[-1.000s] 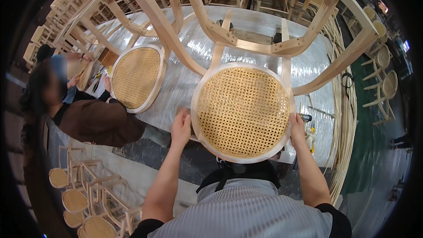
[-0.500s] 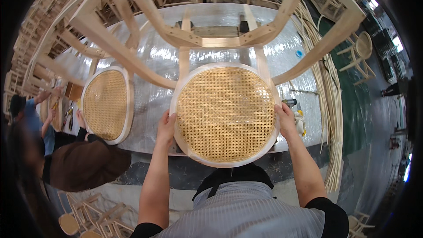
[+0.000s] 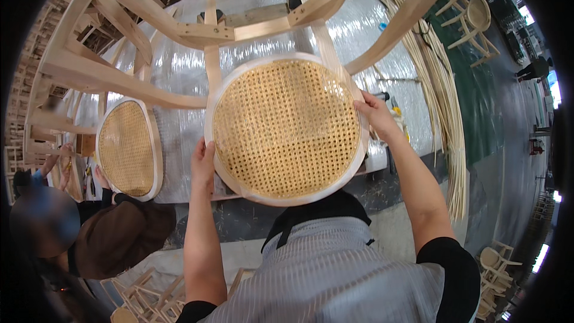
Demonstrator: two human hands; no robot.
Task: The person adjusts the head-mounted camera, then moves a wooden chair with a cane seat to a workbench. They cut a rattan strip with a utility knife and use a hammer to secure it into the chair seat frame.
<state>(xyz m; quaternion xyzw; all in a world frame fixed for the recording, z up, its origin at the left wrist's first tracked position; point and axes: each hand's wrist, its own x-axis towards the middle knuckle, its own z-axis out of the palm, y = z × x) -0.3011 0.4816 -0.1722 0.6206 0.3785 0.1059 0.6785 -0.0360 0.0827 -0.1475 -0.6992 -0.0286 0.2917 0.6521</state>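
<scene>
A pale wooden chair frame [image 3: 261, 28] with a rounded woven-cane panel [image 3: 287, 128] is in front of me, its legs pointing away over the worktable. My left hand [image 3: 203, 166] holds the panel's wooden rim at its lower left, fingers partly hidden behind it. On the opposite side, a little higher, my right hand [image 3: 379, 118] grips the same rim with the thumb on the front. The cane weave looks whole and glossy, framed by the light wood. Past my right hand, a dark-ended tool [image 3: 382, 96] is partly hidden on the table.
The worktable [image 3: 179, 143] is covered in shiny clear film. Long cane strips [image 3: 439, 101] hang over its right side. At left, a co-worker in a brown garment [image 3: 122, 236] is beside another cane-panelled chair [image 3: 127, 146]. Finished-looking chairs [image 3: 478, 15] stand on the far right floor.
The chair has shifted up and left in view and tilted, its right side now higher. Both my hands have kept hold of its rim.
</scene>
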